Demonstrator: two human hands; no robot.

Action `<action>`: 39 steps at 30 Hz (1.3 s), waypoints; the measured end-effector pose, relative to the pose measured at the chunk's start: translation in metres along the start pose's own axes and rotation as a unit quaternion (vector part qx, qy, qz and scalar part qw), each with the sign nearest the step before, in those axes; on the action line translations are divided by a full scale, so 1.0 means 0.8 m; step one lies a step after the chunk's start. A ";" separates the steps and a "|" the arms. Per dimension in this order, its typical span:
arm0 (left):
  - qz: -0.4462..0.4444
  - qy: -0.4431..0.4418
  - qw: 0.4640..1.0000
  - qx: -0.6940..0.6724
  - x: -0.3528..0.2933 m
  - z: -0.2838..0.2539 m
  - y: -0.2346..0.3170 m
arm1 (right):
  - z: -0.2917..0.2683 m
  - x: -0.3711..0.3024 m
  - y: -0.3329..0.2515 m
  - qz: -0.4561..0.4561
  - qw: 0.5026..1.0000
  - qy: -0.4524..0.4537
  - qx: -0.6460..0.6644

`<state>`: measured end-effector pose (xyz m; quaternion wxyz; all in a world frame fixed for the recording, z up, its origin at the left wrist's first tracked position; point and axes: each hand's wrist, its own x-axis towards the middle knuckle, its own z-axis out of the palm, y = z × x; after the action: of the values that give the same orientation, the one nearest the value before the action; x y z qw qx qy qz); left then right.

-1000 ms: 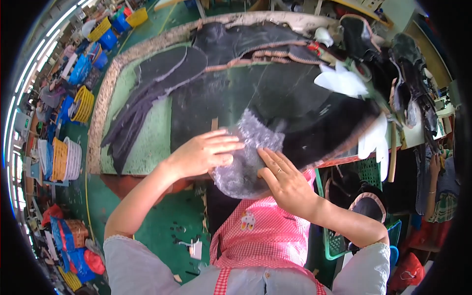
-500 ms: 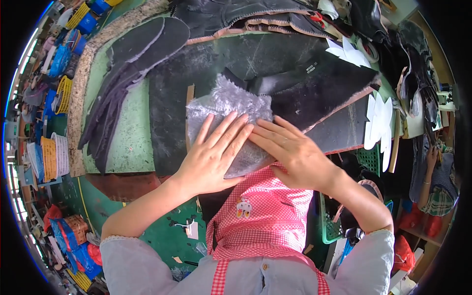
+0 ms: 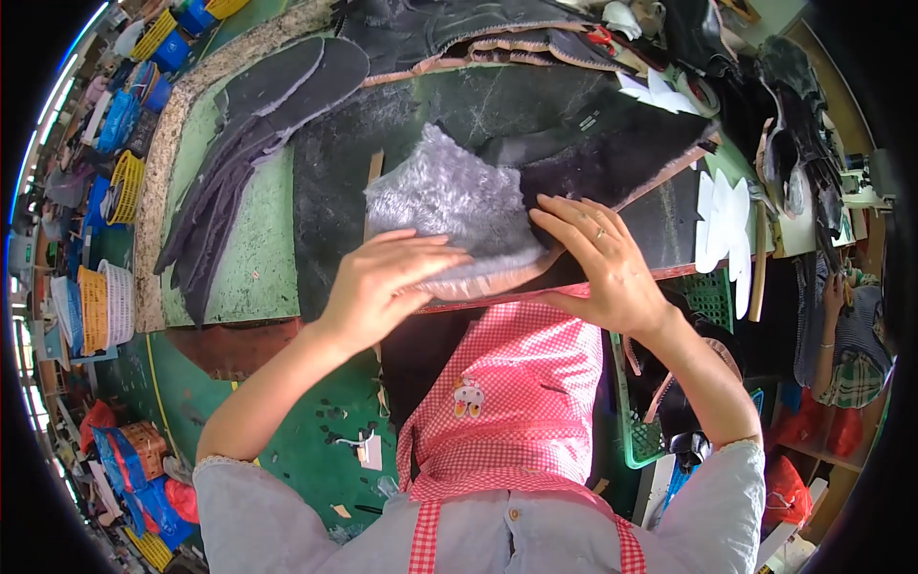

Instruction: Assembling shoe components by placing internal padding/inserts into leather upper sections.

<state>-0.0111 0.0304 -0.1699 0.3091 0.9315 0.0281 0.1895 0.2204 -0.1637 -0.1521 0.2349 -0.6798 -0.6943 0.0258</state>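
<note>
A grey furry fabric piece [image 3: 454, 196] lies near the front edge of the green work table [image 3: 258, 249]. My left hand [image 3: 382, 287] rests flat on its lower left part, fingers together and pointing right. My right hand [image 3: 598, 263] presses on the piece's right edge with fingers spread. Under and beside the grey piece lies a large black fur sheet [image 3: 612, 143].
A stack of dark shaped cut pieces [image 3: 249, 143] lies on the left of the table. White paper patterns [image 3: 722, 225] hang at the right edge. A green basket [image 3: 660, 421] stands below the table. Coloured baskets [image 3: 96, 297] fill the floor at left. Another person [image 3: 846, 335] is at the far right.
The grey piece has been turned so its furry side faces up and now lies flatter. Both hands have slid down toward the table's front edge.
</note>
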 end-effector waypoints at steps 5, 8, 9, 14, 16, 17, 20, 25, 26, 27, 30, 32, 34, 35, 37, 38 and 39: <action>-0.044 0.072 0.989 -0.122 0.003 -0.054 0.050 | -0.044 0.004 -0.016 -0.038 0.992 0.120 -0.019; -0.065 0.105 0.988 -0.090 0.015 -0.088 0.073 | -0.089 -0.008 -0.035 -0.054 0.978 0.188 -0.065; -0.055 0.124 0.987 -0.085 0.024 -0.092 0.079 | -0.107 -0.022 -0.053 -0.035 0.980 0.187 -0.064; 0.055 0.035 0.995 -0.081 0.067 -0.052 0.107 | -0.136 -0.121 -0.096 0.221 0.958 0.049 0.175; 0.064 -0.020 0.990 -0.127 0.099 -0.007 0.125 | -0.144 -0.170 -0.095 0.321 0.932 0.039 0.165; 0.058 -0.019 0.994 -0.090 0.117 0.012 0.144 | -0.152 -0.191 -0.091 0.302 0.942 0.095 0.114; 0.190 0.077 0.955 -0.213 0.174 0.050 0.200 | -0.200 -0.300 -0.079 0.476 0.845 0.208 0.127; 0.300 -0.189 0.790 -0.501 0.120 0.043 0.333 | -0.166 -0.523 0.025 0.554 0.756 0.236 0.256; 0.427 -0.100 0.759 -0.481 0.107 0.058 0.342 | -0.147 -0.539 0.037 0.631 0.722 0.167 0.230; 0.523 -0.013 0.748 -0.407 0.114 0.047 0.361 | -0.112 -0.577 0.056 0.647 0.729 0.163 0.156; 0.518 -0.014 0.765 -0.383 0.104 0.041 0.367 | -0.052 -0.590 0.088 0.659 0.733 0.167 0.006; 0.520 -0.011 0.770 -0.369 0.095 0.034 0.370 | -0.060 -0.577 0.089 0.631 0.751 0.194 -0.036; 0.529 -0.009 0.771 -0.354 0.093 0.031 0.369 | -0.065 -0.577 0.099 0.583 0.780 0.216 -0.069; 0.531 -0.007 0.777 -0.340 0.091 0.027 0.368 | -0.074 -0.546 0.092 0.576 0.779 0.221 -0.109; 0.530 -0.006 0.784 -0.323 0.069 0.027 0.378 | -0.091 -0.507 0.082 0.513 0.800 0.267 -0.160; 0.491 -0.009 0.796 -0.354 0.054 0.031 0.383 | -0.098 -0.478 0.071 0.497 0.803 0.301 -0.132; 0.453 -0.014 0.803 -0.388 0.044 0.036 0.387 | -0.103 -0.458 0.064 0.478 0.814 0.296 -0.142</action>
<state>0.0122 -0.2300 0.0023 0.5246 0.6429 -0.4768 0.2901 0.2851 -0.5339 -0.2040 0.2880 -0.9266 -0.1746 -0.1672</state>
